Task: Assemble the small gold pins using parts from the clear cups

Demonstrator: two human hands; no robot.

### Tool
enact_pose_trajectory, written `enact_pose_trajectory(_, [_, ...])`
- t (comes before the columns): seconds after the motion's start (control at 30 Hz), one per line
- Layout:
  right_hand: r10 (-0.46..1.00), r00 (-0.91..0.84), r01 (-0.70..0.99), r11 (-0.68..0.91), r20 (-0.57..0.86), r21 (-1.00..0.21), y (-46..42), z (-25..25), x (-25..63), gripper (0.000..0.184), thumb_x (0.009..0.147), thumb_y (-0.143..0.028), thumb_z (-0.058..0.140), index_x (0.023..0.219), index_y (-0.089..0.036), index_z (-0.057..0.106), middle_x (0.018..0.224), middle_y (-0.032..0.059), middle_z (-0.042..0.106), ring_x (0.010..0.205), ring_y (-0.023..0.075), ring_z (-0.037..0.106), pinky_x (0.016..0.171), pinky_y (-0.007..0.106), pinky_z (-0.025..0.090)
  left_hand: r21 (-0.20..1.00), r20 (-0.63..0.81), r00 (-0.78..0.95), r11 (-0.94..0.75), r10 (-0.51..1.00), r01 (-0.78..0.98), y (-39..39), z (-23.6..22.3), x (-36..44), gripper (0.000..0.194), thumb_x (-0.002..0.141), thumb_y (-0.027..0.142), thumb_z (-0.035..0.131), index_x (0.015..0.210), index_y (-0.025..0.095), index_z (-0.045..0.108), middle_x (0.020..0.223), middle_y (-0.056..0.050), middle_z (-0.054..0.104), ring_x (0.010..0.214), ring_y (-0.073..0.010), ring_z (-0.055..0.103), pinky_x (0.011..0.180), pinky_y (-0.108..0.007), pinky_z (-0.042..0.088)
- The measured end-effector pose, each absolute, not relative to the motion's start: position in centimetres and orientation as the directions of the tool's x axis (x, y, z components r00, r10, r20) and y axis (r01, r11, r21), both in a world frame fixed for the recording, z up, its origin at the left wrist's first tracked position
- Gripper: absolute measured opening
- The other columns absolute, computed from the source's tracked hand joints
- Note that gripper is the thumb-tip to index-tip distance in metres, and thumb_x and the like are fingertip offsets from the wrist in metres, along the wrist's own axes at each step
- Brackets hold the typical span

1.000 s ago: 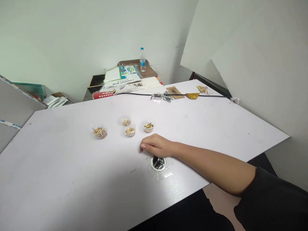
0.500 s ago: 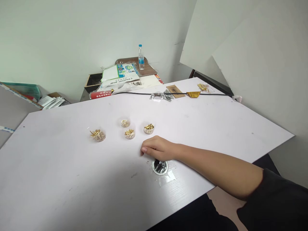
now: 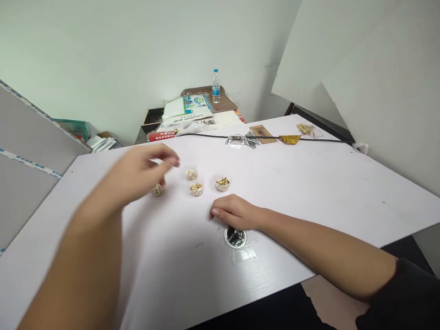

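My left hand (image 3: pixel 142 172) hangs over the left part of the white table, slightly blurred, its fingers bent and apart with nothing visible in them. It partly covers a clear cup of gold pin-like pieces (image 3: pixel 158 189). To its right stand a small back cup (image 3: pixel 191 175), a front cup (image 3: pixel 196 189) and a right cup (image 3: pixel 222 184), all clear with small gold metal pieces. My right hand (image 3: pixel 235 211) rests on the table below the right cup, fingers loosely curled under and thumb alongside. It lies beside a round cable hole (image 3: pixel 235 237) covered with clear tape.
A black cord (image 3: pixel 213 136) runs along the table's back, with a silver packet (image 3: pixel 236 140), brown card (image 3: pixel 263 134), gold packet (image 3: pixel 289 139) and gold bits (image 3: pixel 307 129) near it. Behind are a water bottle (image 3: pixel 216 87) and papers (image 3: pixel 187 110). Partitions stand either side.
My left hand has come into view from the lower left, reaching over the leftmost cup. The view has turned slightly left. My right hand stays resting near the cable hole.
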State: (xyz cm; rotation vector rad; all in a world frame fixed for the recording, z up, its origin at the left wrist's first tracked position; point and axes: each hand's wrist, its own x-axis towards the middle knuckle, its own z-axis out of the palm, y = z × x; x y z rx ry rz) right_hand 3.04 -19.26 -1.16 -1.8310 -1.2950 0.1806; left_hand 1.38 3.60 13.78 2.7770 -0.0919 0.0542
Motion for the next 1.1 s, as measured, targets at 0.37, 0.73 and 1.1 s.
enact_pose_trajectory(0.37, [0.568,0.545,0.837,-0.315,0.617,-0.449,-20.0,2.3,3.1,0.021,0.095,-0.023,0.042,0.092,-0.013,0.060,0.076,0.0042,0.058,0.069,0.0132,0.052,0.065,0.025,0.041,0.004,-0.138,0.974,-0.983,-0.181,-0.183,0.8,8.4,4.6,0.025,0.080,0.025,0.054,0.092,0.029,0.076,0.096,-0.003,0.072,0.084,-0.0229,0.063,0.065,-0.029,0.040])
enact_pose_trajectory(0.73, [0.535,0.826,0.522,-0.845,-0.178,-0.118,-18.4,9.0,7.4,0.019,0.081,-0.020,0.062,0.095,-0.022,0.074,0.108,0.0077,0.061,0.087,0.0200,0.058,0.060,0.026,0.036,-0.053,-0.235,0.921,-0.942,-0.312,-0.333,-0.2,8.6,4.7,0.029,0.068,0.008,0.055,0.085,0.021,0.074,0.091,-0.008,0.071,0.080,-0.0231,0.062,0.061,-0.028,0.037])
enact_pose_trajectory(1.1, [0.488,0.811,0.516,-0.857,-0.322,0.002,-16.2,8.5,9.0,0.023,0.077,-0.015,0.068,0.097,-0.022,0.076,0.111,0.0107,0.063,0.092,0.0251,0.063,0.065,0.028,0.044,-0.121,-0.248,0.905,-0.916,-0.345,-0.383,-0.6,8.4,4.7,0.024,0.065,0.002,0.053,0.072,0.017,0.070,0.081,-0.010,0.068,0.073,-0.0230,0.060,0.057,-0.028,0.031])
